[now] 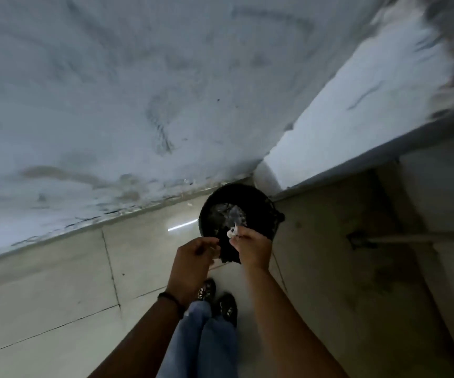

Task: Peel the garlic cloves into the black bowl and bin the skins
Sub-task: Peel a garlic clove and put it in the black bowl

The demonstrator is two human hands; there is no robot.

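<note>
The right hand [250,248] pinches a small clump of pale garlic skins [232,231] at its fingertips, held over the open mouth of the bin [256,203]. The left hand [194,256] sits just beside it with the fingers curled in towards the thumb; I cannot tell whether it holds a scrap or nothing.

This looks like the binning step: peeling seems to be set aside for now, and the skins are over the target but not yet dropped. The next move calls for loosening the fingers well inside the rim, since papery skins are likely to drift or cling to damp skin, and a rub of the fingertips may be needed to shed them. The black bowl is not in view.

A scuffed, stained whitish wall [111,91] fills the upper part of the view. Below it lies a floor of pale glossy tiles [57,296], and a grey ledge [356,148] runs along the right. The round black bin stands in the corner where these meet, with pale litter already inside. Between the hands is a dark ragged shape [230,253], perhaps a liner edge. A dark band [170,297] circles the left wrist
</note>
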